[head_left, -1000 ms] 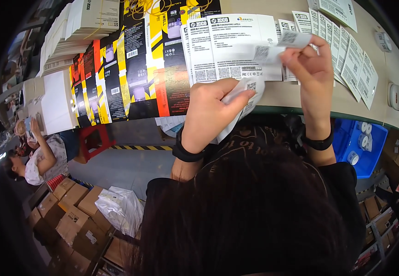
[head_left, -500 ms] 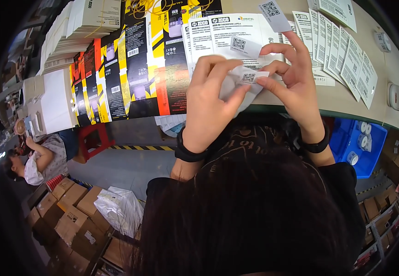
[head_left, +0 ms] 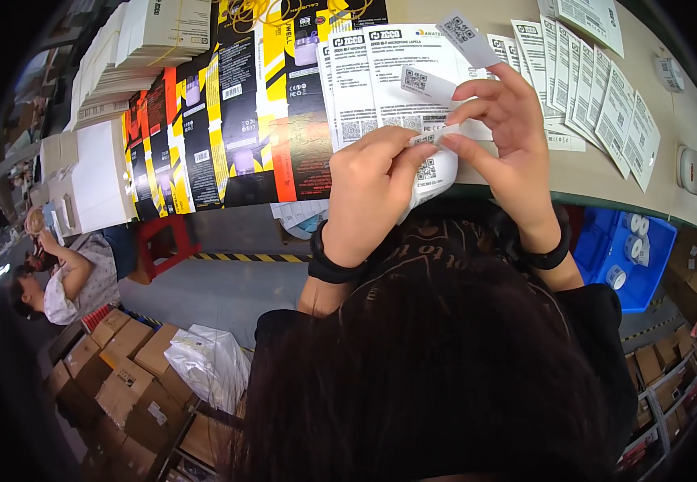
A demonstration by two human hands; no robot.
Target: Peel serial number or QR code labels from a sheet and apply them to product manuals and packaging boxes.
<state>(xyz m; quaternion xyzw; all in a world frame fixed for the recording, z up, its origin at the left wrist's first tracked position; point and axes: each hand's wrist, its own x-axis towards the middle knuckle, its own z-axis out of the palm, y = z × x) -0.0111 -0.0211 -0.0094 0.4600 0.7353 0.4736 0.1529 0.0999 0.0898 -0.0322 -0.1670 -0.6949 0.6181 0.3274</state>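
My left hand (head_left: 372, 185) is closed round a white strip of labels (head_left: 435, 175) printed with black square codes; its thumb and index finger pinch the strip's upper end. Opposite, my right hand (head_left: 517, 161) pinches a small white label (head_left: 443, 135) at that end between thumb and fingers. Two more coded labels cling to my right fingertips: a lower label (head_left: 414, 80) and an upper label (head_left: 459, 34), both sticking out to the left. Behind the hands lie white printed sheets (head_left: 397, 64) on the table, partly covered by my hands and the labels.
Overlapping white sheets (head_left: 617, 120) fan out at the right. Flat black and yellow packaging (head_left: 244, 136) lies left, beside piled white cards (head_left: 136, 56) and rubber bands (head_left: 260, 12). A blue bin (head_left: 650, 277) with label rolls stands right. A person (head_left: 83, 273) works at far left.
The labels on my right fingers have shifted slightly left. My left fingers have closed in lower on the strip, which now hangs with its printed side more visible.
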